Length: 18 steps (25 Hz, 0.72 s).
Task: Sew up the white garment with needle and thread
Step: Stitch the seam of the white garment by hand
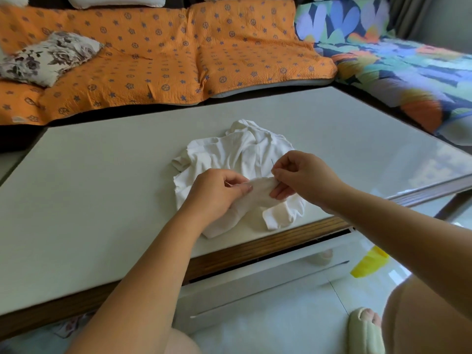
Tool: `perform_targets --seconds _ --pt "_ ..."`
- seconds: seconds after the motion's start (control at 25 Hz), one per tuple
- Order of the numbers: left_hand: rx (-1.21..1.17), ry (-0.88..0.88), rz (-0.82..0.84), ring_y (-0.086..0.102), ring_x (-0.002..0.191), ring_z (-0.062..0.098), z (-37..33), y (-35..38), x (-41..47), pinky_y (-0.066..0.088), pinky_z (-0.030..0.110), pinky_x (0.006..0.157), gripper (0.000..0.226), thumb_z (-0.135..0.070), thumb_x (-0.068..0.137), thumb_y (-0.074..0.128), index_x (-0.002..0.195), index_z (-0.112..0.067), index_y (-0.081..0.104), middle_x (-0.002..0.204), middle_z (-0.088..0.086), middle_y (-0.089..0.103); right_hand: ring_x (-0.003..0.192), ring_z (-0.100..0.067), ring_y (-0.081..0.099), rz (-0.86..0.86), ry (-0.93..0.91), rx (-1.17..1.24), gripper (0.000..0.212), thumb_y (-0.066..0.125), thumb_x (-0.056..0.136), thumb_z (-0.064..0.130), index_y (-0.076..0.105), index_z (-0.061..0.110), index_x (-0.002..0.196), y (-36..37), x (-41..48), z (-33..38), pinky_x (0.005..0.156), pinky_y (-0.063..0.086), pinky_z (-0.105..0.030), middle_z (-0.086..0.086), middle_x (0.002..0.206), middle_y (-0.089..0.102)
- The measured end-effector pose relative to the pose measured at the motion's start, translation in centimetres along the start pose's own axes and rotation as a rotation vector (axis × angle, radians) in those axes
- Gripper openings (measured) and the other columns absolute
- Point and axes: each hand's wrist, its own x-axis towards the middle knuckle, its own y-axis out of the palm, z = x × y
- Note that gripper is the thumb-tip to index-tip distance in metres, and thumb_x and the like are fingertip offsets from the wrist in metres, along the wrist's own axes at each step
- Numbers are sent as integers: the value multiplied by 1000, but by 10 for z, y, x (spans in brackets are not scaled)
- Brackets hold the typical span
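- Your left hand (pixel 217 190) pinches a fold of the white garment (pixel 229 152); your right hand (pixel 301 175) pinches the upright needle (pixel 272 164) at the fold's right end.
- That fold runs left to right between them; the right hand seems nearer to the stitch place.
- The garment lies crumpled on the tabletop (pixel 102 175), near its front edge.
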Motion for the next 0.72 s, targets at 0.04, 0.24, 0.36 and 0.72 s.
perform_targets --seconds 0.04,0.24,0.36,0.72 --pt "-12 5 -9 62 66 1 -4 -1 0 50 19 66 1 -31 87 73 87 -30 74 74 -15 67 63 -24 74 -17 9 29 6 56 96 9 60 8 91 1 -2 2 68 60 -26 -12 68 74" --pt "-31 -28 29 64 55 0 -13 8 6 48 15 61 8 -24 92 67 87 -30 69 79 -15 68 64 -29 74 -44 23 147 6 57 95 7 60 3 93 4 4 -4 67 62 -34 -18 76 72" --pt "-78 -99 61 64 69 2 -15 10 12 49 17 62 5 -27 90 69 90 -27 73 84 -12 70 65 -28 74 -36 17 142 6 56 94 7 61 3 94 -1 16 -10 70 62 -38 -17 76 72" --pt "-207 -179 -98 65 79 2 -11 21 20 48 17 61 7 -33 87 72 83 -39 73 88 -12 74 57 -18 71 66 -39 172 6 56 95 10 62 7 93 -3 39 -19 58 57 -22 -8 65 72"
